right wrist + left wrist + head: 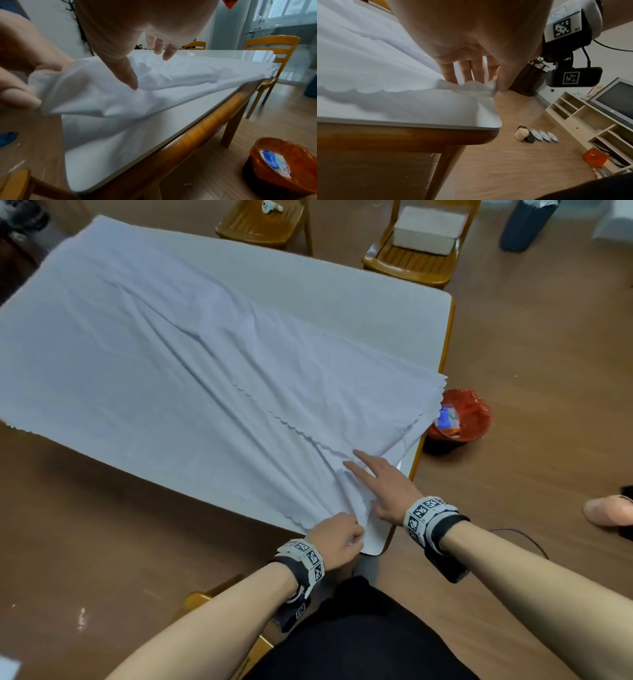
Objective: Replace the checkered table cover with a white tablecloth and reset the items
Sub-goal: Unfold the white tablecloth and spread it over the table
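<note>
A white tablecloth [171, 354] with a scalloped edge lies creased and partly folded over the white-topped wooden table [342, 289]. The far right strip of the tabletop is bare. At the table's near corner my left hand [337, 537] pinches the cloth's edge [471, 84] between thumb and fingers. My right hand [373, 484] hovers just beyond it with straight fingers [132, 79] over the bunched cloth [171, 81], holding nothing. Three plates [544, 135], a pink cup [521, 134] and a black holder [529, 140] stand on the floor.
A bin with a red liner [459, 419] stands on the floor by the table's right edge. Two wooden chairs [267, 224] stand at the far side, one bearing a white box [428, 229]. Another chair [205, 601] is beside me. A shelf unit [590, 121] carries a television.
</note>
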Action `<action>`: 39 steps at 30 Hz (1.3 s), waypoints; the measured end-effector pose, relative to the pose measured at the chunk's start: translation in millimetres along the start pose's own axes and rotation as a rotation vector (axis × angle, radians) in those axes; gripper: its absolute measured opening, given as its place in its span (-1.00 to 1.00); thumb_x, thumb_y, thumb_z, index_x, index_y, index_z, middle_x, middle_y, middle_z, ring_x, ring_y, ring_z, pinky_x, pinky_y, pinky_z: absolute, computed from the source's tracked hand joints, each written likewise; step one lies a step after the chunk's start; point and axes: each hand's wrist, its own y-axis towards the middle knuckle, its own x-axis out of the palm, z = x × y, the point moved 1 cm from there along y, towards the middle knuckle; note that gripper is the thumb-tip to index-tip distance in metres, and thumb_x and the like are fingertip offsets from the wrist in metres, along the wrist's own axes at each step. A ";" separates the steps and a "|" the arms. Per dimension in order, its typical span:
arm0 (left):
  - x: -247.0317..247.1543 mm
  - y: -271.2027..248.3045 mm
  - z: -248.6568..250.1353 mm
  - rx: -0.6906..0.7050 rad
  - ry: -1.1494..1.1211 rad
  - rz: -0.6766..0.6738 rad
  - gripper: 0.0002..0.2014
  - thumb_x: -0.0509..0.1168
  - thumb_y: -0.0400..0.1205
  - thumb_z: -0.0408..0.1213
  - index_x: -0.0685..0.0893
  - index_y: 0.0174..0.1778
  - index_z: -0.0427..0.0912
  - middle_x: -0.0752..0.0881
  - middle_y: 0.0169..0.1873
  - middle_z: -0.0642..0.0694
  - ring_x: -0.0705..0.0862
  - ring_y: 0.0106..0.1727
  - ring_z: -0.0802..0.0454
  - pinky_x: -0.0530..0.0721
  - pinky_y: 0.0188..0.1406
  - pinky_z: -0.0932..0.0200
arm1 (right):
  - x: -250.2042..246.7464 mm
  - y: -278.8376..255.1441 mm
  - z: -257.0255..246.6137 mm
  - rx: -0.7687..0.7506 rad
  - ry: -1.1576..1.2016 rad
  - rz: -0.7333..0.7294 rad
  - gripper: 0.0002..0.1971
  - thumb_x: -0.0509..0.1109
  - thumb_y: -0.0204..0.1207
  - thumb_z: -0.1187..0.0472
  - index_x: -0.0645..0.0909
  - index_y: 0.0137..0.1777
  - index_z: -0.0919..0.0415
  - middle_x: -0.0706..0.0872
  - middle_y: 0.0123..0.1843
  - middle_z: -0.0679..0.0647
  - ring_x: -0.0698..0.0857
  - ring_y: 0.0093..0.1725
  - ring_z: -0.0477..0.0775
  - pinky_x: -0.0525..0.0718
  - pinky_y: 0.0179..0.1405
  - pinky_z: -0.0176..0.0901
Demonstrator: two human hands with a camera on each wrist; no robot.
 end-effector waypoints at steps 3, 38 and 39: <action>7.5 1.6 3.6 0.117 0.007 0.065 -0.72 0.19 0.70 -0.13 0.53 -0.27 -0.21 0.52 -0.22 -0.09 0.52 -0.07 -0.08 0.51 -0.15 -0.03 | -5.4 -11.3 -6.3 -0.119 -0.135 -0.007 -0.18 0.59 0.25 0.32 0.48 0.56 -0.04 0.23 0.73 0.15 0.29 0.63 0.27 0.49 0.48 0.15; 25.1 32.2 80.4 -0.426 -0.022 0.099 -0.76 0.19 0.63 -0.06 0.69 0.00 -0.09 0.76 -0.01 -0.05 0.69 0.02 -0.08 0.66 0.07 0.00 | 9.8 -159.7 123.5 0.431 0.072 -0.324 -0.77 0.22 0.56 0.11 0.72 0.03 -0.01 0.72 -0.06 -0.04 0.66 -0.11 0.09 0.57 -0.22 -0.16; 17.3 36.3 79.0 -0.457 -0.039 0.142 -0.76 0.20 0.63 -0.07 0.68 0.00 -0.12 0.75 -0.02 -0.06 0.69 0.02 -0.09 0.66 0.06 -0.01 | 2.0 -155.5 129.5 0.442 0.082 -0.311 -0.78 0.23 0.56 0.11 0.72 0.04 -0.01 0.70 -0.07 -0.04 0.64 -0.12 0.09 0.53 -0.21 -0.17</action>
